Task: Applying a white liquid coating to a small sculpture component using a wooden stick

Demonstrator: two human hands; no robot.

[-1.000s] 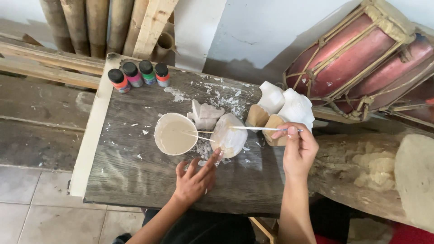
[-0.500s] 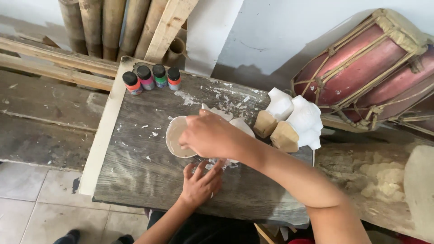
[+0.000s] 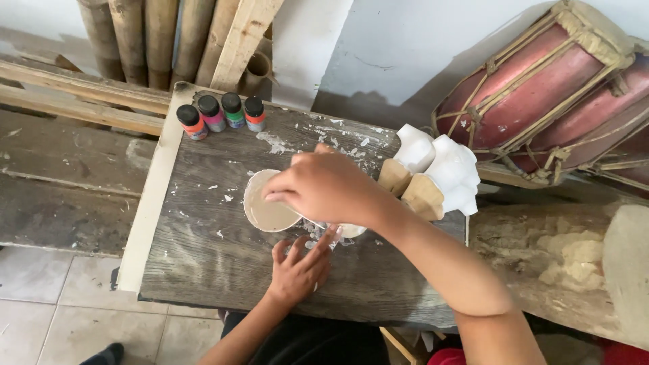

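Note:
My right hand [image 3: 324,189] reaches across a round bowl of pale paste [image 3: 262,215], fingers bunched and pointing down at its near rim. What the fingers hold is hidden. My left hand [image 3: 297,267] lies flat on the dark wooden table [image 3: 203,260] just below the bowl. Its fingers are spread, and the tips touch a white moulded piece [image 3: 351,232] that my right hand mostly covers. White flecks of paste dot the table around the bowl.
Several small paint bottles [image 3: 223,113] with black caps stand at the table's far left corner. White figures on tan bases [image 3: 439,172] sit at the right edge. A red rope-laced drum [image 3: 541,101] leans behind them. Bamboo poles [image 3: 135,34] and planks stand at the back left.
My right hand, which held a thin white stick at the right, has swung left over the bowl and the white piece. My left hand has stayed flat on the table.

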